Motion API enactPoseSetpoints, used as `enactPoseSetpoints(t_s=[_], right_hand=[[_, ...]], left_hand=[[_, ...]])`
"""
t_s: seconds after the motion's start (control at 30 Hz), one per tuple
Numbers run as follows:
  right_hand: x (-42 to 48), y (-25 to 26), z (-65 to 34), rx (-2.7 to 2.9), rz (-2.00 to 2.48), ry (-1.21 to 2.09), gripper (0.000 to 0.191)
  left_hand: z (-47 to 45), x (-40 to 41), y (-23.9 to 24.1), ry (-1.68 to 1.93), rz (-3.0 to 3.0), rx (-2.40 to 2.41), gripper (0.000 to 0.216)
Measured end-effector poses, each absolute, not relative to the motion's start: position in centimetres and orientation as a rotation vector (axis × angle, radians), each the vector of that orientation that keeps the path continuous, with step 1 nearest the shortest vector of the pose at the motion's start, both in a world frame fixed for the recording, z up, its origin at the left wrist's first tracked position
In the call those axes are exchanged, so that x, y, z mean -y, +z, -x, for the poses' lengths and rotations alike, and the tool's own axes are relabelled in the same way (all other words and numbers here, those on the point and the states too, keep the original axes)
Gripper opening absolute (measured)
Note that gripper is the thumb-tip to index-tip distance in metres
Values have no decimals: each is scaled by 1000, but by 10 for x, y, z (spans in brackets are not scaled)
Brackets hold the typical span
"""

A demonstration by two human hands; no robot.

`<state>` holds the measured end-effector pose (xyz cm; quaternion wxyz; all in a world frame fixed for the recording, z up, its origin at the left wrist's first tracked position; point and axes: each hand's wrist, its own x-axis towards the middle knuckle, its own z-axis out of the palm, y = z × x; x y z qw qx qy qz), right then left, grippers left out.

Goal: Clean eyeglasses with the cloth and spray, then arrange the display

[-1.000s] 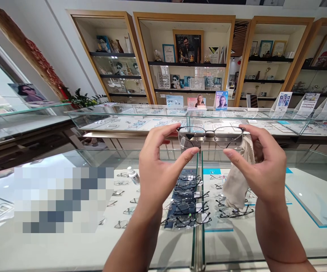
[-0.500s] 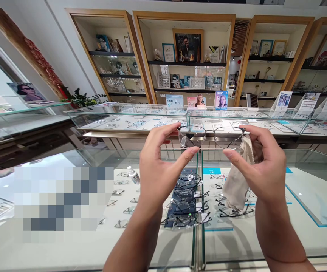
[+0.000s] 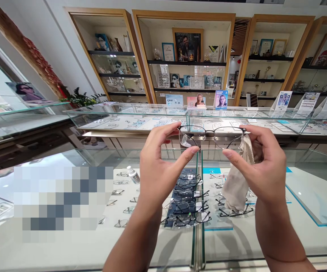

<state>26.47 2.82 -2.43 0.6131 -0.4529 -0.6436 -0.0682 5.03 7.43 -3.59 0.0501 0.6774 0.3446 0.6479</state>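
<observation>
A pair of eyeglasses with a dark upper rim and clear lenses is held up level above the glass counter. My left hand is closed on its left end, thumb below and fingers above. At the opposite end my right hand grips the frame near the hinge. A pale beige cloth hangs from my right hand, its top partly hidden by the fingers. Beneath, inside the showcase, dark-framed eyeglasses lie in rows. Left of my left forearm stands a small white bottle, slightly tilted in view.
The glass showcase runs under both forearms, with a seam in the middle. A second glass display counter crosses beyond it, bearing leaflets and signs. Wooden shelves line the back wall. A blurred-out patch covers the left of the counter.
Almost nothing differs. Both hands keep the eyeglasses at the same height, and the cloth still hangs from my right hand.
</observation>
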Motion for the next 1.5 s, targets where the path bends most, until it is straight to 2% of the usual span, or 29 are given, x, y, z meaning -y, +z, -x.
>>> enactPoseSetpoints(t_s=[0.5, 1.5], right_hand=[[-35, -26, -271, 1519, 1114, -80, 54], [-35, -25, -274, 1580, 1192, -8, 56]], left_hand=[[-53, -68, -32, 2164, -2170, -1065, 50], [-52, -71, -34, 2191, -2218, -1025, 51]])
